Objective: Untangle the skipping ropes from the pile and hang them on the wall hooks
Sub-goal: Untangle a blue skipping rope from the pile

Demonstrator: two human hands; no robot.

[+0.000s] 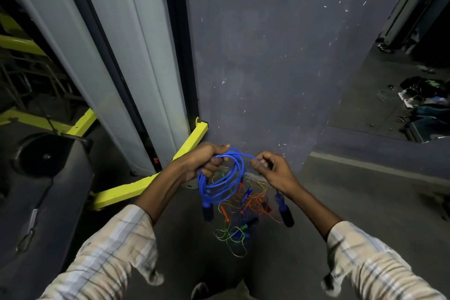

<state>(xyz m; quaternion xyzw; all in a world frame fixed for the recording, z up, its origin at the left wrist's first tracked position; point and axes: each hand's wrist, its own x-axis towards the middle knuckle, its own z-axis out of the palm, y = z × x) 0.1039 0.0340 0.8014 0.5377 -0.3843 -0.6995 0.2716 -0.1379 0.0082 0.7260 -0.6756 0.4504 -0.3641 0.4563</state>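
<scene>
- Sleeves (117,246) nearest the camera, plaid, both forearms reaching forward and meeting above the pile.
- Pile (241,217) on the floor directly below the hands: thin orange and green ropes still knotted together, with a few small handles among them. Nothing here looks sorted yet.
- Blue rope (220,178) is clear of the pile, gathered into a coil of several loops hanging just above it. Its two dark handles dangle, one on the left edge of the pile (207,210), one on the right edge (285,212).
- Left hand (207,159), up and left of the pile: fingers curled tight round the top of the coil, bunching the loops.
- Right hand (272,169), up and right of the pile: thumb and forefinger pinch the free strand that runs over from the coil; the other fingers are loosely curled.
- Yellow frame (136,187) lies on the floor left of the pile, with pale upright panels rising behind it.
- Wall (267,56) stands beyond the pile, dark and speckled. No hooks can be made out on it, and no rope hangs there.
- Judgement: one rope freed and nearly coiled, none hung; the orange and green ropes are still to be untangled, so the task is at an early stage.
</scene>
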